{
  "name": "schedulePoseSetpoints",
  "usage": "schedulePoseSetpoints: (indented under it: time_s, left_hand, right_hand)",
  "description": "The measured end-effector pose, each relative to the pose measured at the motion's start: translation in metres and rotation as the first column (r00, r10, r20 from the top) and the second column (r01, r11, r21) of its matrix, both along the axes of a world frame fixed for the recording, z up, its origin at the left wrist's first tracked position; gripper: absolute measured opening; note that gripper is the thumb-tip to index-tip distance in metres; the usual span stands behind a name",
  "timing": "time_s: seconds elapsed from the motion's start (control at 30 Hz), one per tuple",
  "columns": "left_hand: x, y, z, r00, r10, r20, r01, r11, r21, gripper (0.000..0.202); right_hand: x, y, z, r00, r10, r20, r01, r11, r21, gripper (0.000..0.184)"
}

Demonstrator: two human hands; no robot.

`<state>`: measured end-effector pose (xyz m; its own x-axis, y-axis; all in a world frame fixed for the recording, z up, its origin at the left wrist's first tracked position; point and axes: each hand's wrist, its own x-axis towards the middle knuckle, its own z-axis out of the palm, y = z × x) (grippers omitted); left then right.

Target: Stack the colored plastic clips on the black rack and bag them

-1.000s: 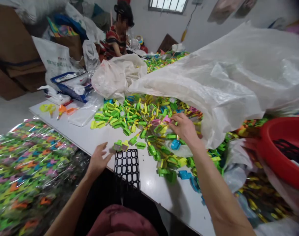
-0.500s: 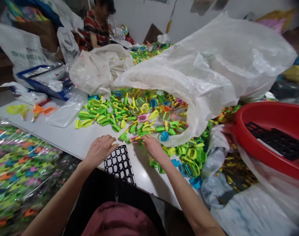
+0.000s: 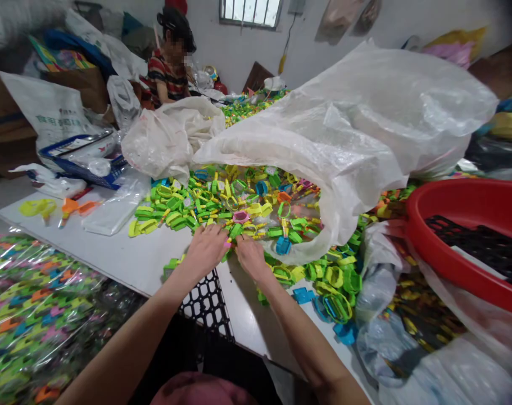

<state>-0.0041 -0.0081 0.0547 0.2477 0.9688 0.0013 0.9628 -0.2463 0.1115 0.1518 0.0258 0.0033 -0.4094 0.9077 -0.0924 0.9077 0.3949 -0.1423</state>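
My left hand (image 3: 208, 249) and my right hand (image 3: 249, 256) meet at the near edge of a heap of small plastic pieces (image 3: 222, 199), mostly green and yellow with a few blue, pink and orange. Both hands have curled fingers pinching a small pink piece (image 3: 228, 244) between them. Under my left wrist a black plastic grid tray (image 3: 207, 301) hangs over the white table's (image 3: 112, 253) front edge. The heap spills out of a big clear plastic sack (image 3: 365, 135) lying open on the table.
A red basin (image 3: 462, 236) holding black grids sits at the right. Clear bags of colourful pieces (image 3: 36, 304) lie at the left, below the table. A blue basket (image 3: 76, 152) and white bags stand at the back left. Another person (image 3: 169, 64) sits at the far end.
My right hand came back from inside the sack with a pink piece to the table's front. My left hand slid right over the grid tray and joined it on the piece.
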Motion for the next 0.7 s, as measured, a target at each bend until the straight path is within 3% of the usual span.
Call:
schedulePoseSetpoints:
  time_s: [0.13,0.23,0.3,0.37,0.43,0.5,0.57,0.63,0.7]
  left_hand:
    - [0.021,0.049,-0.013,0.996,0.015,-0.088,-0.03,0.985,-0.17,0.021]
    - [0.02,0.056,-0.023,0.99,-0.041,-0.135,0.013,0.979,-0.202,0.013]
    - [0.017,0.055,-0.019,0.985,-0.083,-0.154,0.053,0.98,-0.192,0.013]
    - [0.014,0.055,-0.004,0.979,-0.128,-0.161,0.1,0.98,-0.17,0.014]
    - [0.009,0.057,0.02,0.971,-0.174,-0.161,0.152,0.978,-0.143,0.016]
    - [-0.004,0.057,0.05,0.96,-0.26,-0.1,0.255,0.965,-0.066,0.021]
    - [-0.025,0.049,0.075,0.94,-0.338,0.046,0.331,0.937,0.11,0.032]
    - [-0.054,0.03,0.086,0.921,-0.314,0.232,0.234,0.92,0.315,0.038]
    - [-0.081,0.002,0.078,0.912,-0.15,0.382,0.001,0.932,0.363,0.044]
  right_hand:
    - [-0.002,0.008,0.011,0.999,-0.03,0.016,0.031,0.998,-0.047,0.024]
    - [0.001,0.012,0.015,0.999,-0.033,-0.02,0.031,0.997,-0.067,0.024]
    - [0.006,0.014,0.014,0.993,-0.002,-0.116,-0.004,0.998,-0.057,0.022]
    - [0.011,0.018,0.011,0.962,0.051,-0.268,-0.068,0.996,-0.057,0.018]
    - [0.011,0.023,0.009,0.894,0.085,-0.44,-0.139,0.986,-0.092,0.016]
    - [0.009,0.03,0.008,0.8,0.042,-0.599,-0.163,0.975,-0.149,0.018]
    - [0.008,0.037,0.006,0.689,-0.06,-0.722,-0.119,0.973,-0.195,0.021]
    - [0.009,0.04,0.001,0.585,-0.174,-0.792,-0.044,0.968,-0.246,0.026]
    - [0.013,0.039,-0.006,0.516,-0.293,-0.805,0.003,0.94,-0.341,0.03]
